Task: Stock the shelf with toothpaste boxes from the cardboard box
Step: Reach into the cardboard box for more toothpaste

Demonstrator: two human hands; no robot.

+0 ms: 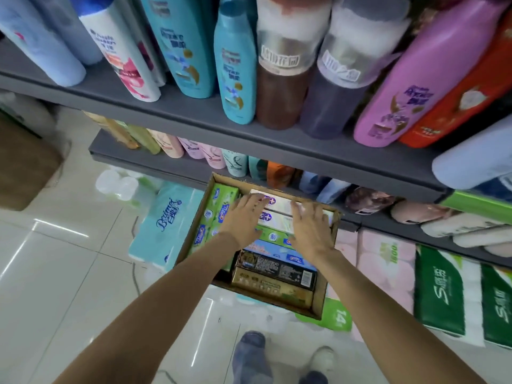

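An open cardboard box [324, 296] sits low in front of the shelving, packed with several toothpaste boxes. White ones [279, 206] lie at its far end, green ones [219, 209] along the left, and blue, black [277, 268] and gold ones nearer me. Both of my arms reach down into it. My left hand [243, 217] lies over the left end of the white boxes with fingers spread. My right hand [311, 227] lies over their right end, fingers extended. Neither hand visibly grips a box.
A grey shelf [177, 106] above carries shampoo bottles [235, 67]; a lower grey shelf [144, 162] holds more bottles. Tissue packs [166, 220] and green-and-white paper packs [457, 295] lie on the tiled floor beside the box. A brown carton [25, 167] stands at left. My feet show below.
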